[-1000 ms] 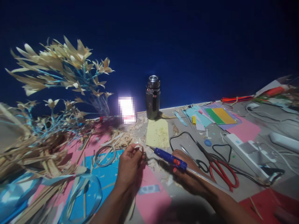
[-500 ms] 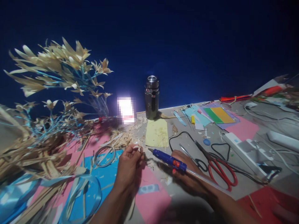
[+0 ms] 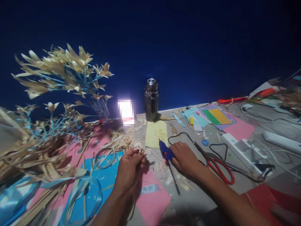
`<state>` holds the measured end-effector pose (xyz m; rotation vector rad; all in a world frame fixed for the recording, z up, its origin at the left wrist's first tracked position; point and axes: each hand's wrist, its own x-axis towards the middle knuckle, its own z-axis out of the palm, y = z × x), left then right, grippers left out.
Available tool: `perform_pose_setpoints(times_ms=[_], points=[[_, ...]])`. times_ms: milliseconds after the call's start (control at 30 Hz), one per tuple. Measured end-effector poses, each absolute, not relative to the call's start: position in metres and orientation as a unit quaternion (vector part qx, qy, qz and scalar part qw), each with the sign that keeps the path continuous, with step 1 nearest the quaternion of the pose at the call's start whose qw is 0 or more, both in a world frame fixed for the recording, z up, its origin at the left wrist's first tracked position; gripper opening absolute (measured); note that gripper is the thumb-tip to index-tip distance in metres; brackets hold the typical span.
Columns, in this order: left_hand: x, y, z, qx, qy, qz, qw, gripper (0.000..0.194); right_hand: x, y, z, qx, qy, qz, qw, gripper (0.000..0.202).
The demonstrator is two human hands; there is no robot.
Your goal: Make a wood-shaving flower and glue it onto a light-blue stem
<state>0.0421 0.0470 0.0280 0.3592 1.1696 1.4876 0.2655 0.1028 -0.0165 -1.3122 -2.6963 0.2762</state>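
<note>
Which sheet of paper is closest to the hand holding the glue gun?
The pale yellow sheet, just beyond the right hand and blue glue gun. The pink sheets lie farther away.

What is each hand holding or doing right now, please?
Left hand: fingers pinched shut on a small pale strip.
Right hand: closed on the blue glue gun.

The left hand (image 3: 130,164) was raised with fingertips pinched together near its top, while the right hand (image 3: 185,157) lay palm-down, fingers curled leftward, forearm extended.
</note>
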Motion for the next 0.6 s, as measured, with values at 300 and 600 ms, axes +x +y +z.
perform_pose_setpoints(times_ms=[300,600], points=[[0.053,0.037,0.024,0.16,0.508,0.639,0.555,0.031,0.243,0.076,0.026,-0.363,-0.889,-0.01,0.277,0.017],[0.062,0.03,0.022,0.155,0.483,0.643,0.574,0.028,0.205,0.079,0.036,-0.232,-0.884,-0.133,0.384,0.019]])
